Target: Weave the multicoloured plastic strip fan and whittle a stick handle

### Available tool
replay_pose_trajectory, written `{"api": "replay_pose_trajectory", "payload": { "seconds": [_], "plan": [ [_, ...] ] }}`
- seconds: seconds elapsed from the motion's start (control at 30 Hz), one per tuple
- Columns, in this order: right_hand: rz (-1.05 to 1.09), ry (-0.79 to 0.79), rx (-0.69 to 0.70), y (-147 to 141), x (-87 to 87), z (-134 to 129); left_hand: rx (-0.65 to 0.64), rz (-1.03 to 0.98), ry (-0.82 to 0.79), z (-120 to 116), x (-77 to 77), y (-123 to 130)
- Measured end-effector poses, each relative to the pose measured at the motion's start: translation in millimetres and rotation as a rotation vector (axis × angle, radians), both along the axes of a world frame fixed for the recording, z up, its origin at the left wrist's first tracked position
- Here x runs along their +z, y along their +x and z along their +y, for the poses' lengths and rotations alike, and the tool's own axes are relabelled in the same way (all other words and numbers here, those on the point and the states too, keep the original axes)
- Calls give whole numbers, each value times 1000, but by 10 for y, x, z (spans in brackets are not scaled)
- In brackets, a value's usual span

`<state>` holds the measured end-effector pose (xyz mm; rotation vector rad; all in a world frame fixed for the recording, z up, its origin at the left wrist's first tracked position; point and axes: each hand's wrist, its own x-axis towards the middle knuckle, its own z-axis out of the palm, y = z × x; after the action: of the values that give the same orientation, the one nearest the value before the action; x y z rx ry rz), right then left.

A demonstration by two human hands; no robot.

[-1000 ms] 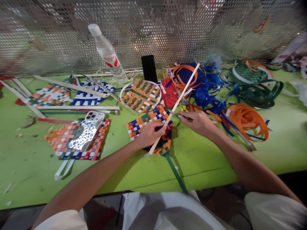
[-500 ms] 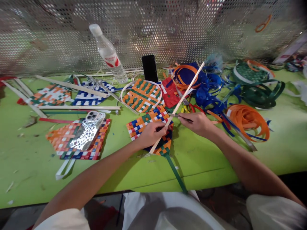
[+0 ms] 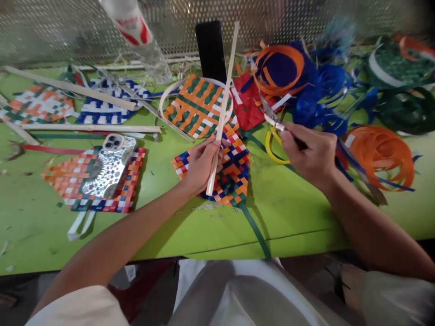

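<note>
My left hand (image 3: 204, 163) is closed around a long pale wooden stick (image 3: 224, 97), which stands upright at a slight tilt over a woven mat (image 3: 234, 170) of orange, blue, white and green strips. A green strip (image 3: 255, 231) trails from the mat's lower corner. In my right hand (image 3: 311, 151) is a small knife-like tool (image 3: 279, 127), its handle mostly covered by the fingers. Just beyond its tip lie metal scissor blades (image 3: 267, 106), with a yellow handle loop (image 3: 273, 147) beside my right hand.
Left: a patterned phone (image 3: 110, 167) on a woven piece, and more sticks. Behind: a water bottle (image 3: 146, 45), a black phone (image 3: 210, 50) and a mesh screen. Right: coiled orange (image 3: 380, 156), blue and dark green strips.
The stick has swung more upright in my left hand. My right hand has moved right, away from the stick, with the tool still in it. The view has shifted closer and downward.
</note>
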<state>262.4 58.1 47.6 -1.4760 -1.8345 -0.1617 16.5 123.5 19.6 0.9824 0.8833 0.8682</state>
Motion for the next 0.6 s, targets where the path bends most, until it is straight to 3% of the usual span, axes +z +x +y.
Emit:
{"api": "replay_pose_trajectory", "payload": {
  "seconds": [0.23, 0.6],
  "plan": [
    [-43, -5, -9, -12, -8, 8, -45, 65, 81, -18, -4, -20],
    [-35, 25, 9, 18, -32, 73, -144, 53, 174, -12, -134, -61]
  ]
}}
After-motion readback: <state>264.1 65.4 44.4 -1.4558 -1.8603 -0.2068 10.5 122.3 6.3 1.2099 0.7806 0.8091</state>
